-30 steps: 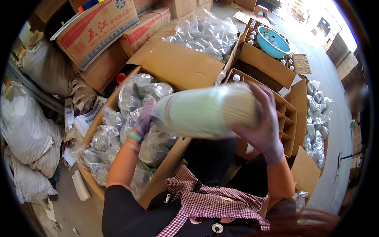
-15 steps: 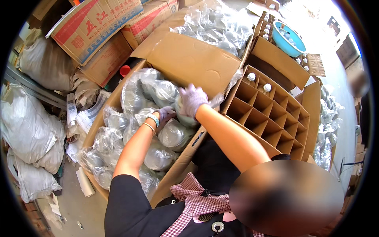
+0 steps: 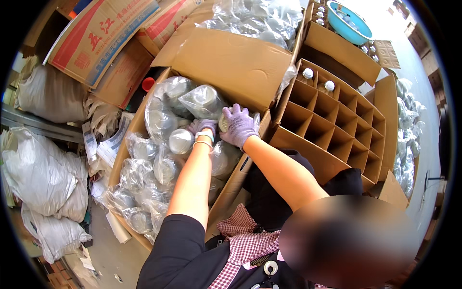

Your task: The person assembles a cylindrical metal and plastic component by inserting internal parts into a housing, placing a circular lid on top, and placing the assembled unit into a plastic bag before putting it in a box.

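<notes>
In the open cardboard box [image 3: 115, 164], clear glass bottles [image 3: 159, 124] lie packed, many in crinkled plastic bags. My right hand [image 3: 239, 127], in a purple glove, curls its fingers over a clear bottle [image 3: 223, 123] by the box's right side. Close beside it, my left hand [image 3: 202, 126], gloved too, reaches down among the bottles, its fingertips mostly hidden. An upturned round bottle base [image 3: 181, 141] sits against the left hand's outer side. One bagged bottle [image 3: 202, 98] lies just beyond both hands.
At the right stands a divided carton [image 3: 332, 115] with two white-capped bottles [image 3: 329, 86] in its far cells. The box's raised flap [image 3: 231, 67] slopes behind my hands. Farther off are a blue basin [image 3: 349, 24] and more bagged glassware [image 3: 255, 21]. White sacks [image 3: 43, 168] lie left.
My left hand has moved slightly up and right, nearer the right hand. A bagged bottle beyond them now lies tilted, and the bottle base beside the left hand has come into view.
</notes>
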Motion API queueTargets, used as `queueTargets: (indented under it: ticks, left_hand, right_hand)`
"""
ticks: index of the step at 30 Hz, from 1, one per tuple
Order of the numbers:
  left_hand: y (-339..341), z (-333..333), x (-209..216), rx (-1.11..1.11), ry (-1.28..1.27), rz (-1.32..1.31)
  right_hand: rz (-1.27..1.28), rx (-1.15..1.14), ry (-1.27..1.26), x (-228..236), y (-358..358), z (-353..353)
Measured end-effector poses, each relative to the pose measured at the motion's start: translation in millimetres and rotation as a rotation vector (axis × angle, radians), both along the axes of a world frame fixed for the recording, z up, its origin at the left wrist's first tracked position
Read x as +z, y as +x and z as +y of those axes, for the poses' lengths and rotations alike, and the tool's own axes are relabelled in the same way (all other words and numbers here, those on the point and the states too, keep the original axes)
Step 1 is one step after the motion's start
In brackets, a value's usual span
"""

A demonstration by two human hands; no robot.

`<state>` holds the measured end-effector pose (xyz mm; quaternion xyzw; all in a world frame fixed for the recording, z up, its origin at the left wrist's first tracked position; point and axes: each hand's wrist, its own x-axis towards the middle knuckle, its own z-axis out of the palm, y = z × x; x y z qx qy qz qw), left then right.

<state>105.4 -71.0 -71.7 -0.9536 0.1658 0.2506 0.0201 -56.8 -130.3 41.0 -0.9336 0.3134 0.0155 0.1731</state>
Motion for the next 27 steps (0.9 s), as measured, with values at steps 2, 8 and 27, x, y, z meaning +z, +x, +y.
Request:
queueTargets:
  ticks: [2,8,27]
  left_hand:
    - [1,6,15,0.11,-0.189,-0.018]
    - [-2,54,51,0.159,-1.133,-0.228]
    - [-13,6,34,0.273,-0.863,0.496]
  right_hand:
    - [0.026,-0.021,0.021,-5,-5,-3]
    - [0.058,-0.003,0.077,7,0,-3]
    - [-0.573,0.103,0.471,1,-76,-24]
